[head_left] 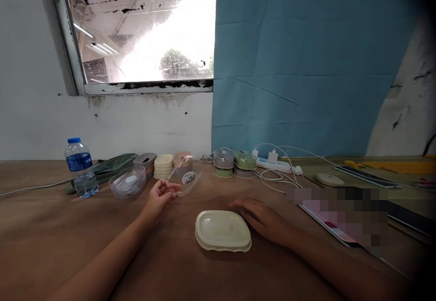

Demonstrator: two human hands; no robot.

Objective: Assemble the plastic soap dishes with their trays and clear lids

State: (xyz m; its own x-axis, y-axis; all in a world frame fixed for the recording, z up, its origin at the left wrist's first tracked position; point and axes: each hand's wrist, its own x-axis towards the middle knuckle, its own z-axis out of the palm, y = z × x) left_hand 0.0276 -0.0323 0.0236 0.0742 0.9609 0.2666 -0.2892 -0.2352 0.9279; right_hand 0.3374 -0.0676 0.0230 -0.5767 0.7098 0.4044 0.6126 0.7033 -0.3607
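Observation:
My left hand (pixel 159 197) holds a clear plastic lid (pixel 185 175) with a round sticker, lifted a little above the brown table (pixel 51 228). My right hand (pixel 264 218) lies flat on the table, fingers spread, touching the right edge of a cream container base (pixel 223 231) that sits in front of me. A stack of clear lids (pixel 127 183) rests left of the held one. Behind it stand stacked cream bases (pixel 163 165) and grey, peach and green containers (pixel 234 162).
A water bottle (pixel 80 168) stands at the left beside a green pouch (pixel 109 167). A white power strip (pixel 274 163) with cables lies at the back right, near a computer mouse (pixel 329 180) and a tablet (pixel 330 226). A blue curtain (pixel 306 64) hangs behind.

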